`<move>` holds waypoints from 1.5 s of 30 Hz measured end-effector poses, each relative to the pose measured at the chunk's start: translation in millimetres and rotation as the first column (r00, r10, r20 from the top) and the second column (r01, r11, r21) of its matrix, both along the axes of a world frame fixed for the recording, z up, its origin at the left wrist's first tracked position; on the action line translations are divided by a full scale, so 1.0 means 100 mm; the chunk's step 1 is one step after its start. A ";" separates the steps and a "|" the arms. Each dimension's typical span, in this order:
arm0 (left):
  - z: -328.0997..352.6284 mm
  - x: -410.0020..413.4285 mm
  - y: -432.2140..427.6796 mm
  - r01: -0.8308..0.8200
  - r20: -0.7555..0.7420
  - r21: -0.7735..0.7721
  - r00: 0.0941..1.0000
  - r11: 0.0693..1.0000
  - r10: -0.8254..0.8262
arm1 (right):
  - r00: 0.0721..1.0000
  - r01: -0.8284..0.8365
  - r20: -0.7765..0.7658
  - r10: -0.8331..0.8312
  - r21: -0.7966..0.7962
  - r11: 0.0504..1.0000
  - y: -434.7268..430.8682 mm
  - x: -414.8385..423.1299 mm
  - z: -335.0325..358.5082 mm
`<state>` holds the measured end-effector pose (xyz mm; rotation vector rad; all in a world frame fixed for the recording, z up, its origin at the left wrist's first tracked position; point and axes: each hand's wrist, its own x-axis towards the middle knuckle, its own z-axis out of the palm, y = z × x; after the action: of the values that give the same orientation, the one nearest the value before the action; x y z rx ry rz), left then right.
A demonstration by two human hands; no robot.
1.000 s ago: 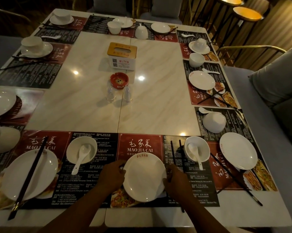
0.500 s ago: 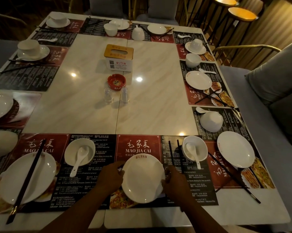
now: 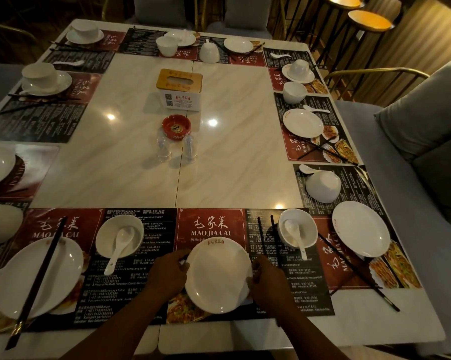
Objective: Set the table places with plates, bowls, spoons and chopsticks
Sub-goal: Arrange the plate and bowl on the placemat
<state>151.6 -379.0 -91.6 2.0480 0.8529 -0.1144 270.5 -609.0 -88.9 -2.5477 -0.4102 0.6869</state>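
Two chopsticks (image 3: pixel 260 229) beside plate (image 3: pixel 219 276) run under right hand (image 3: pixel 268 281); bowl (image 3: pixel 308 227) near.

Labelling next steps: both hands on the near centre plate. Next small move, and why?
Likely let go of the plate: it looks flat on its placemat, left hand and right hand gripping opposite rims. The right hand could then tidy the chopsticks beside it, which run under that hand.
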 end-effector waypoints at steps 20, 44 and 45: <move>-0.01 0.03 0.03 0.008 -0.041 -0.007 0.999 1.000 -0.009 | 0.999 -0.008 0.032 0.008 0.009 1.000 -0.02 -0.03 0.05; 0.27 0.53 -0.46 -0.181 -0.019 -0.417 0.982 0.891 0.190 | 0.988 -0.155 -0.006 0.155 -0.023 0.988 0.44 -0.32 0.27; 0.26 0.52 -0.43 -0.203 -0.025 -0.420 0.977 0.885 0.212 | 0.992 -0.122 -0.016 0.122 -0.001 0.993 0.42 -0.31 0.26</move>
<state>203.3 -422.2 -65.5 1.5428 0.9379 -0.1436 239.7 -567.4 -63.1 -2.5339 -0.5635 0.7514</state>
